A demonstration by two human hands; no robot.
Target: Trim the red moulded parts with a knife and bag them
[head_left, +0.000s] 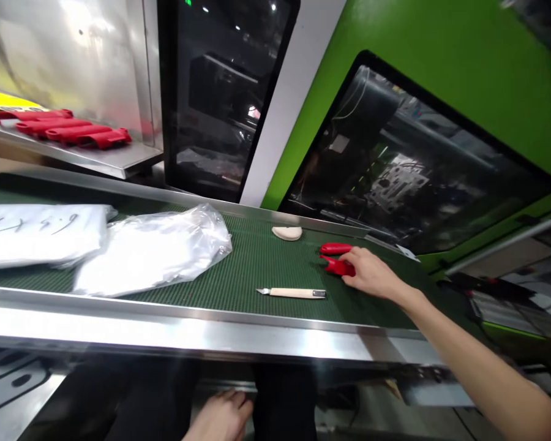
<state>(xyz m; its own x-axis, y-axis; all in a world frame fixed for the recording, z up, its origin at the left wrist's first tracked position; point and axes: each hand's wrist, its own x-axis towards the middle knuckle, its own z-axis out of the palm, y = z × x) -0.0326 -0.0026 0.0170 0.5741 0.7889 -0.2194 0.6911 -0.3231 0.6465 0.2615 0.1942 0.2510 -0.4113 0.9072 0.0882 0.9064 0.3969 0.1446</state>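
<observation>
A red moulded part is pinched narrowly by the right hand on the green conveyor belt, clear of the craft knife; the left hand's state cannot be told.

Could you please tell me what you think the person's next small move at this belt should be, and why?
I would suggest the right hand firm its grip on the red moulded part under its fingers, easing it clear of the second red piece beside it. It already touches that part, and the cream-handled utility knife lies nearby on the green belt, so this seems a sensible move.
</observation>
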